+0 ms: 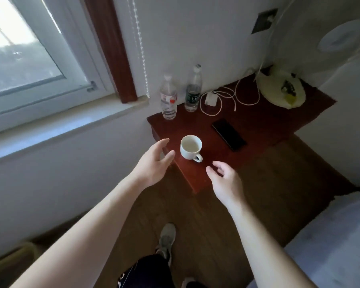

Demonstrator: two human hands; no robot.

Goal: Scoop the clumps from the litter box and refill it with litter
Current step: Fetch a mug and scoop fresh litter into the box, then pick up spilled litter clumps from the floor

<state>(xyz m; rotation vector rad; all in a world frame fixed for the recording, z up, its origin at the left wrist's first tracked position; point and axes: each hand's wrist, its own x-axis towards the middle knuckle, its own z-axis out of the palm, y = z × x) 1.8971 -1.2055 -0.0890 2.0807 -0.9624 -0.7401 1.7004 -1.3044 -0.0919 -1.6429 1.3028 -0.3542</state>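
No litter box, scoop or litter shows in the head view. Both my arms reach forward toward a dark red bedside table. My left hand hovers at the table's left front corner, fingers relaxed and spread, holding nothing. My right hand hovers over the table's front edge, fingers loosely curved, also holding nothing. A white mug stands on the table between the two hands, its handle pointing toward me; neither hand touches it.
On the table stand two plastic bottles, a white charger with cable, a black phone and a fan base. A window is at left, a bed at right, wooden floor and my shoe below.
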